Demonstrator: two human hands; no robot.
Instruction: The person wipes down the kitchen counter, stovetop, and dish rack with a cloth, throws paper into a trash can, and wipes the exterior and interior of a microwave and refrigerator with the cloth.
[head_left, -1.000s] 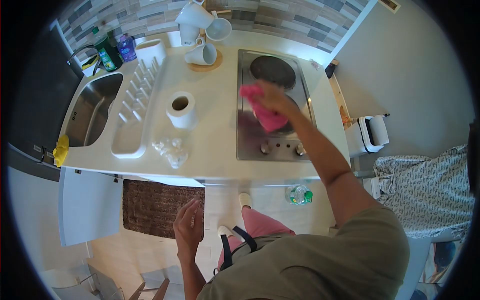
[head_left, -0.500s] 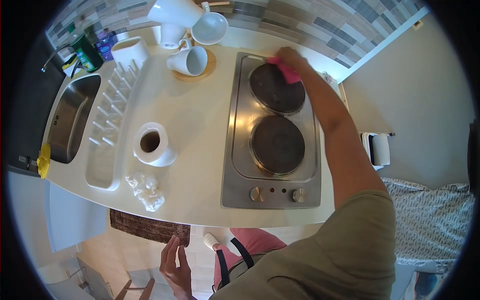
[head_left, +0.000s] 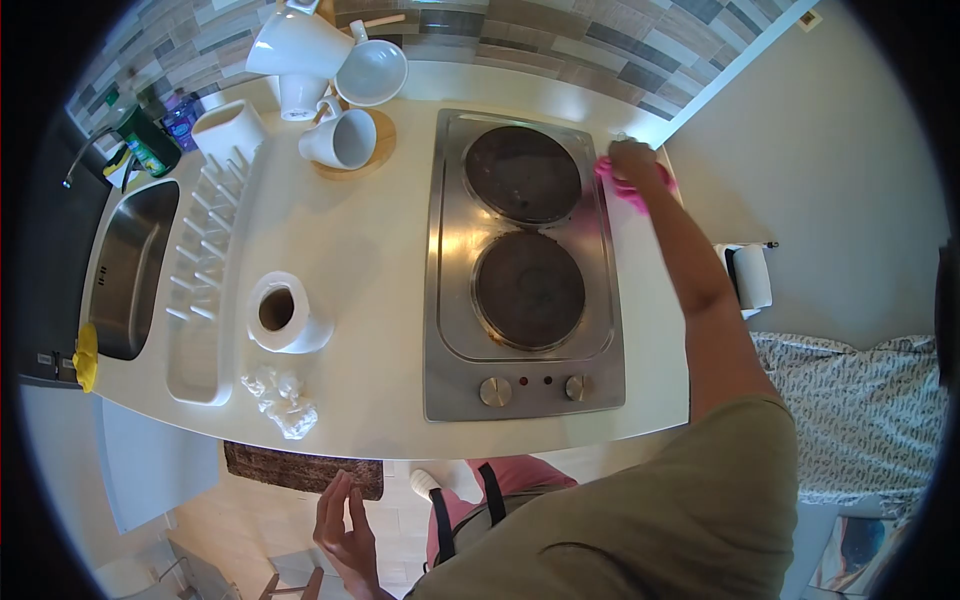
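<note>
A pink cloth (head_left: 627, 190) is bunched under my right hand (head_left: 633, 160), whose fingers are closed on it. Hand and cloth are on the cream countertop (head_left: 380, 260), just right of the far end of the steel hob (head_left: 524, 398). Two dark round hotplates, a far one (head_left: 523, 174) and a near one (head_left: 529, 290), sit in the hob. My left hand (head_left: 345, 530) hangs in front of the counter, low in the view, its fingers extended and nothing in it.
Left on the counter stand a paper roll (head_left: 290, 313), crumpled clear plastic (head_left: 280, 400), a white dish rack (head_left: 200, 375) and a sink (head_left: 130, 270). White mugs (head_left: 345, 140) hang on a wooden-based stand at the back. Bottles (head_left: 147, 140) stand behind the sink.
My right hand has moved the pink cloth from the far hotplate to the countertop right of the hob. The view has shifted slightly; my left hand stays low, about as before.
</note>
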